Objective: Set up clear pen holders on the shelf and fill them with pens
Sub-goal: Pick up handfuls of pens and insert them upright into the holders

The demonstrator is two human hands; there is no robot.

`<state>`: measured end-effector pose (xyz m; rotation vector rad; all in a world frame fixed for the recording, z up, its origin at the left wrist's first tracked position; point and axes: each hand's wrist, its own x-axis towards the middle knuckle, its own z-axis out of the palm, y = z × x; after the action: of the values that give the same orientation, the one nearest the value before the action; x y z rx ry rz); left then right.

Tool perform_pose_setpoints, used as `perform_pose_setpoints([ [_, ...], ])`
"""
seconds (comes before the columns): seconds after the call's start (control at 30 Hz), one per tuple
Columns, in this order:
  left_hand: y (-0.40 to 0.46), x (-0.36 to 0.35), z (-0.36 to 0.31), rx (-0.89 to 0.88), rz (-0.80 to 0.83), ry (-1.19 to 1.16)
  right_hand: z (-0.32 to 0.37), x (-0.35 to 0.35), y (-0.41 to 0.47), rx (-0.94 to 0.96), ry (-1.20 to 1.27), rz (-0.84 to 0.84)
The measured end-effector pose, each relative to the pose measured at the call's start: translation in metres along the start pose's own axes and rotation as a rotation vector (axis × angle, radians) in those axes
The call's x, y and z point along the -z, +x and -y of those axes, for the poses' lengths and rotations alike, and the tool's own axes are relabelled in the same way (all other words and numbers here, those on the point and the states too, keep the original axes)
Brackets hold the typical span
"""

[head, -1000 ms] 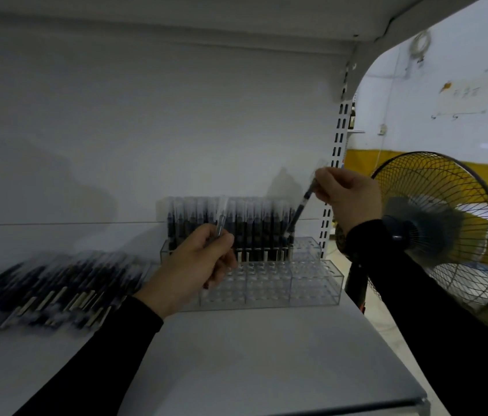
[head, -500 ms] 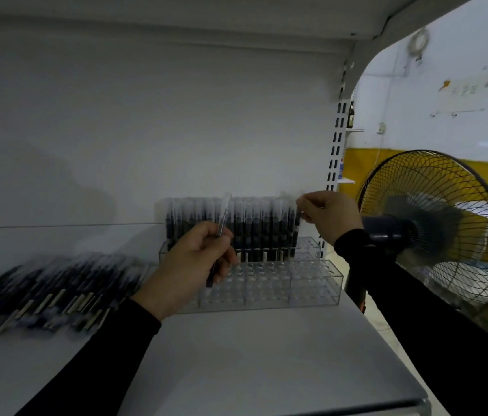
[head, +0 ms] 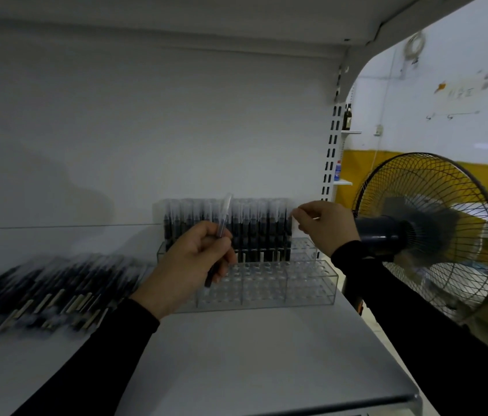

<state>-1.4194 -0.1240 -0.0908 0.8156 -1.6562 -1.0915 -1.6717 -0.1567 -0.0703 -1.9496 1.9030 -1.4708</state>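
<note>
A clear stepped pen holder (head: 305, 288) stands on the white shelf (head: 251, 361) against the back panel. Its back tier carries a full row of black pens (head: 254, 229) with clear caps; the front tier's holes show no pens. My left hand (head: 188, 265) grips one pen (head: 225, 214) nearly upright, cap up, in front of the holder's left part. At the row's right end, my right hand (head: 325, 226) pinches the cap of the rightmost pen (head: 291, 232), which stands in the back tier.
A loose pile of black pens (head: 41, 292) lies on the shelf at the left. A standing fan (head: 425, 232) is close beyond the shelf's right end, behind my right forearm. A slotted upright (head: 331, 163) marks the back right corner; another shelf board sits overhead.
My right hand came down and left with its pen, which now stands at the right end of the back row. My left hand has kept its pen in about the same place.
</note>
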Motion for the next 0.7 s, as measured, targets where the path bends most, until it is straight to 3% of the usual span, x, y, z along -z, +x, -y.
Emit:
perform_pose_setpoints([
  [0.13,-0.002,-0.004,-0.003,-0.025,0.008,0.018,0.012,0.007,-0.016,0.059,0.154,-0.004],
  [0.3,-0.005,-0.027,-0.012,-0.020,0.041,0.015,0.041,0.010,-0.035,0.034,0.512,0.163],
  [0.57,-0.006,-0.060,-0.023,0.007,0.132,-0.006,0.047,0.022,-0.041,0.065,0.698,0.299],
  [0.63,-0.004,-0.063,-0.021,-0.014,0.110,0.077,0.045,0.027,-0.040,0.027,0.737,0.284],
  [0.7,-0.002,-0.060,-0.017,-0.062,0.076,0.316,0.040,0.035,-0.035,-0.023,0.778,0.238],
])
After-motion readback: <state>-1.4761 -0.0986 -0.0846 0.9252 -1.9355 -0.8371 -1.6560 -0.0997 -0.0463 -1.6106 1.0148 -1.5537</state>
